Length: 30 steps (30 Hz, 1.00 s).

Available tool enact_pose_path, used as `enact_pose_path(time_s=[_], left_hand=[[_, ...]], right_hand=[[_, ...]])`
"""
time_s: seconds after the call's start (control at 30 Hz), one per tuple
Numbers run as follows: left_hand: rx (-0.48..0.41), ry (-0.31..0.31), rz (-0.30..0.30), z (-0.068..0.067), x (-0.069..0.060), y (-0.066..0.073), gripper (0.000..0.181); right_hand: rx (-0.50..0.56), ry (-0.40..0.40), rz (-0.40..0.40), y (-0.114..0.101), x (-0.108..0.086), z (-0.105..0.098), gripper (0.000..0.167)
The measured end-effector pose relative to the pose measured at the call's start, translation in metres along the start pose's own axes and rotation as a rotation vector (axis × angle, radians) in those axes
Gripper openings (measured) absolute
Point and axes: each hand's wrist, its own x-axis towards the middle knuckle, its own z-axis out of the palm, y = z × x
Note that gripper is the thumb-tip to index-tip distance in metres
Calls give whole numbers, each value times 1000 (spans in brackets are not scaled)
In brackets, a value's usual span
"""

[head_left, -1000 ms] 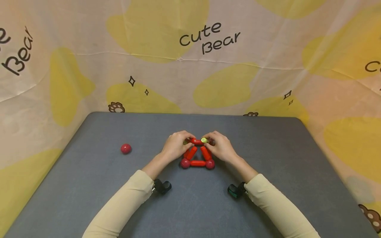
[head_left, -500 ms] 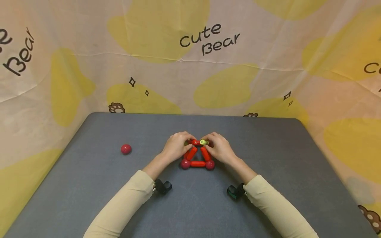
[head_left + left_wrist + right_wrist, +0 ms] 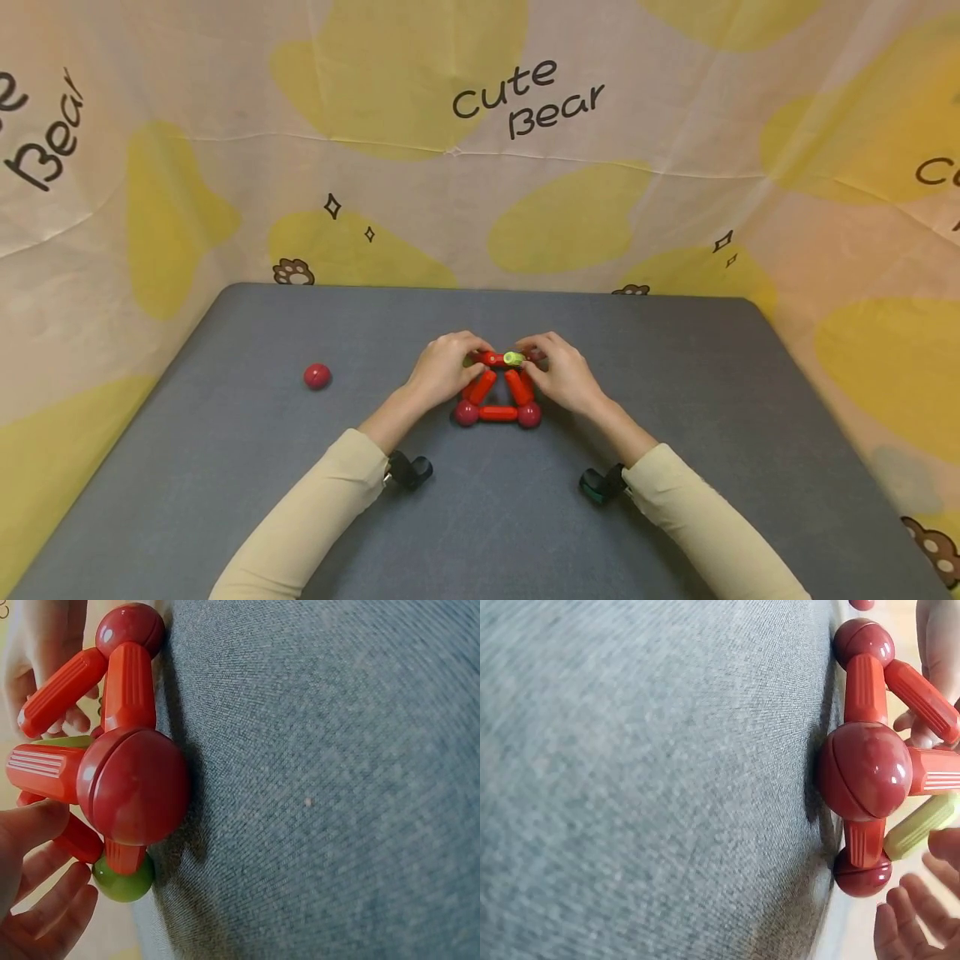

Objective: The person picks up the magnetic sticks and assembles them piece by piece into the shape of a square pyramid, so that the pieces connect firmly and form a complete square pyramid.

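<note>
A frame of ribbed magnetic rods and balls stands on the table. Two dark red balls, the left ball and the right ball, form its near corners, joined by a red rod. Other red rods lean upward from the corners. My left hand pinches a red rod rising from a green ball at the far left corner. My right hand is beside a yellow-green rod, its fingers loose and parted. That rod slants up from a far dark red ball.
A loose dark red ball lies on the grey table to the left of the frame. Behind the table hangs a patterned cloth. Black wrist cameras, such as the left one, hang low under the wrists.
My right hand has drawn back slightly to the right, its fingers parting from the yellow-green rod, which has tipped inward to the red rods. My left hand has stayed put.
</note>
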Motion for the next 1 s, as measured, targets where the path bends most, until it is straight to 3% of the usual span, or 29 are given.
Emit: enact_pose_path(time_s=[0.2,0.43,0.67,1.0], left_hand=[[-11,-8,-3,0,0,0,21],[-12,-4,-8,0,0,0,22],[-20,-7,-15,0,-1,0,22],[-21,-3,-13,0,-1,-1,22]], right_hand=[[30,-1,194,4,-3,-3,34],[95,-114,390,3,-5,-3,45],[154,-190,458,0,-7,4,51],[155,-188,470,-4,-5,10,52]])
